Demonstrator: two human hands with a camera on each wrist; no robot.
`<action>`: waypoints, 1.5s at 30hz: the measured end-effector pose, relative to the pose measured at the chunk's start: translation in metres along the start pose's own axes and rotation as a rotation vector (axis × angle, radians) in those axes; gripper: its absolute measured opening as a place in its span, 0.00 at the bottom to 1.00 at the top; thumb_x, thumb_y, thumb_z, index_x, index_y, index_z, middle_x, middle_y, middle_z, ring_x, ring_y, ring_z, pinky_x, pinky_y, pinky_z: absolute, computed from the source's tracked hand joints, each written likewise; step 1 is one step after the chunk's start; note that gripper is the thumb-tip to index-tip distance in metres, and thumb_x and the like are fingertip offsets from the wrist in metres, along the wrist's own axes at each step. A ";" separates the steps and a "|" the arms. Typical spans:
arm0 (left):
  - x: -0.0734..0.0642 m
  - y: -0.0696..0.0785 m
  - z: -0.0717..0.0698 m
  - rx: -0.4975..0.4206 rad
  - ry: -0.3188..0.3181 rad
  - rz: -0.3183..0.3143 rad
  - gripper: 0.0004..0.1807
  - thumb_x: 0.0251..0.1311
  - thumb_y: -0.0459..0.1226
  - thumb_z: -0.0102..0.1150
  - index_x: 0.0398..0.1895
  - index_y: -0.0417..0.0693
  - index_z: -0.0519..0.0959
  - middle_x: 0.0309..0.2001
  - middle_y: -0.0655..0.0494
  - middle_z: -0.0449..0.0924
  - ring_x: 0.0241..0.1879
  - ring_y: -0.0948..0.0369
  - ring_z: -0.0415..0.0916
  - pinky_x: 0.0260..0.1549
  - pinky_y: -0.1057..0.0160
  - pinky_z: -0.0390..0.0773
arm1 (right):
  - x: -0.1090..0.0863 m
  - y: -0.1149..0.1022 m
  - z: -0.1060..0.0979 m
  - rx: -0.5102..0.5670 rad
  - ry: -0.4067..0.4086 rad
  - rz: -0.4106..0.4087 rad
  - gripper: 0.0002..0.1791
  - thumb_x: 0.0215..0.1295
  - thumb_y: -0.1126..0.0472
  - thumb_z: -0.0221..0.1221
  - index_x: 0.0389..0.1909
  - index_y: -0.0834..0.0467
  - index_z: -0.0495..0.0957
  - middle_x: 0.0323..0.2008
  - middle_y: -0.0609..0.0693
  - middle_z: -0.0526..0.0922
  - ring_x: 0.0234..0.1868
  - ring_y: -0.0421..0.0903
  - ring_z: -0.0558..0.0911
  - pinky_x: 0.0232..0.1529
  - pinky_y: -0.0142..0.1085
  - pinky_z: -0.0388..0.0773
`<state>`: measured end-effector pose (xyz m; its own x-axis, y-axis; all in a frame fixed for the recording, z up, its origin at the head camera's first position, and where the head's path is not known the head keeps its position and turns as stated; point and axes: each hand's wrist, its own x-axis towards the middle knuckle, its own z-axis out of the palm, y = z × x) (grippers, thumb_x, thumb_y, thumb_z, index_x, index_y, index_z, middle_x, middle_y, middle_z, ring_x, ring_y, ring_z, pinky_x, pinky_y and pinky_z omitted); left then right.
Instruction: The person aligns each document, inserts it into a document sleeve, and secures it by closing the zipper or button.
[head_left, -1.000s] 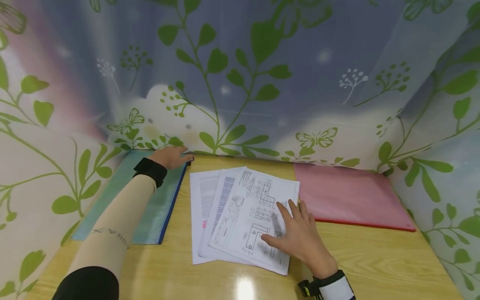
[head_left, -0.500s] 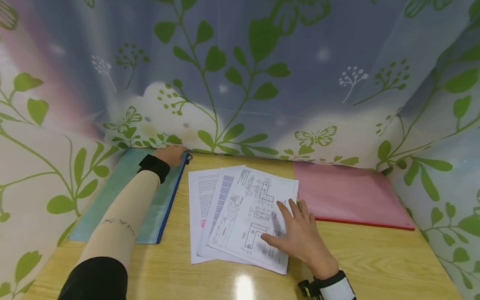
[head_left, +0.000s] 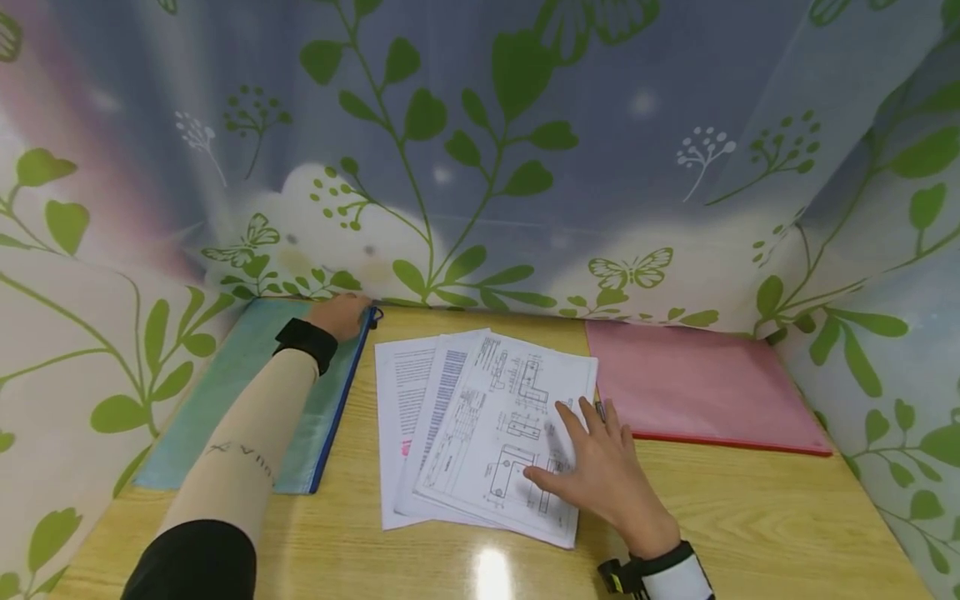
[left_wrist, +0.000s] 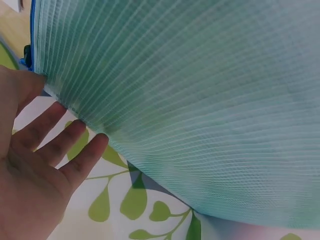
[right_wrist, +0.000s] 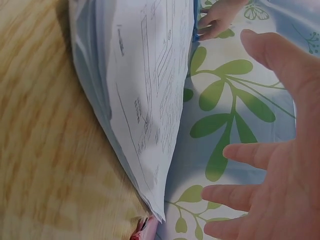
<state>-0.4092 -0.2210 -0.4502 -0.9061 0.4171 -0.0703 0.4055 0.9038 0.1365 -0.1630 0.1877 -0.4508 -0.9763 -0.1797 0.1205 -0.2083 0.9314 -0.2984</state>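
A teal mesh zip folder (head_left: 247,400) with a blue zip edge lies at the left of the table. At its far right corner, by the zip pull, my left hand (head_left: 341,317) pinches the folder's edge; in the left wrist view the thumb meets the corner and the other fingertips line the edge. Several overlapping printed sheets (head_left: 457,425) lie in the middle, the top one bearing technical drawings. Over their right side my right hand (head_left: 600,475) is spread with relaxed fingers, holding nothing; the right wrist view shows its fingers apart from the paper.
A pink zip folder (head_left: 705,387) with a red edge lies at the right, near the papers' right side. Patterned cloth (head_left: 480,183) with green leaves encloses the back and sides of the wooden table (head_left: 360,558).
My left hand has drawn its spread fingers in at the teal folder's far corner, uncovering the zip pull. The right hand has stayed almost still over the sheets.
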 end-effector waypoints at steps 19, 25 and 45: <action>0.003 -0.005 0.000 -0.081 0.029 -0.017 0.16 0.64 0.30 0.58 0.54 0.35 0.76 0.52 0.36 0.78 0.50 0.43 0.75 0.48 0.44 0.76 | 0.000 0.002 -0.005 0.016 0.001 0.006 0.57 0.46 0.25 0.63 0.72 0.54 0.60 0.70 0.69 0.58 0.70 0.74 0.47 0.61 0.74 0.51; 0.003 -0.007 0.000 -0.171 0.020 -0.041 0.16 0.64 0.32 0.60 0.54 0.36 0.75 0.52 0.37 0.77 0.50 0.44 0.75 0.47 0.45 0.76 | -0.001 0.006 -0.005 0.019 -0.013 0.012 0.58 0.46 0.24 0.62 0.73 0.54 0.58 0.71 0.69 0.57 0.70 0.74 0.46 0.61 0.74 0.51; -0.005 -0.026 -0.007 -0.296 0.049 0.209 0.11 0.62 0.33 0.62 0.46 0.39 0.81 0.47 0.39 0.81 0.47 0.44 0.75 0.46 0.44 0.75 | 0.000 0.012 -0.008 0.035 -0.009 0.005 0.59 0.46 0.24 0.62 0.73 0.55 0.58 0.71 0.70 0.56 0.69 0.76 0.47 0.61 0.74 0.51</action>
<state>-0.4158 -0.2475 -0.4468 -0.8151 0.5782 0.0362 0.5365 0.7297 0.4239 -0.1651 0.2013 -0.4468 -0.9778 -0.1782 0.1100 -0.2051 0.9206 -0.3324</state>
